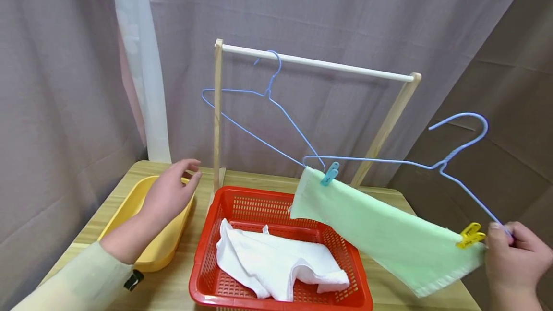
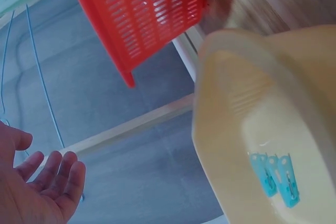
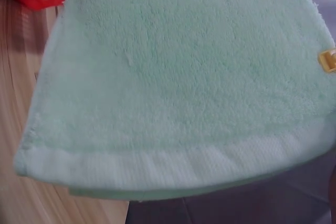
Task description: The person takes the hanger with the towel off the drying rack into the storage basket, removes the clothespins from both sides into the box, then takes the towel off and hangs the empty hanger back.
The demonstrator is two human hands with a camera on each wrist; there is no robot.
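Observation:
My right hand (image 1: 516, 253) grips the lower right corner of a blue wire hanger (image 1: 453, 155) at the right of the head view. From that hanger hangs a light green towel (image 1: 380, 224), fixed by a blue clothespin (image 1: 330, 173) on the left and a yellow clothespin (image 1: 471, 235) beside my hand. The towel (image 3: 178, 77) fills most of the right wrist view. My left hand (image 1: 173, 186) is held over the yellow basin (image 1: 149, 263), its fingers relaxed and holding nothing. Blue clothespins (image 2: 275, 177) lie inside the basin in the left wrist view.
A red basket (image 1: 363, 292) holding a white towel (image 1: 281, 263) stands mid-table. Behind it rises a wooden rack with a white rod (image 1: 319, 64); a second blue hanger (image 1: 270, 92) hangs on the rod. Grey curtains (image 1: 345, 8) enclose the wooden table.

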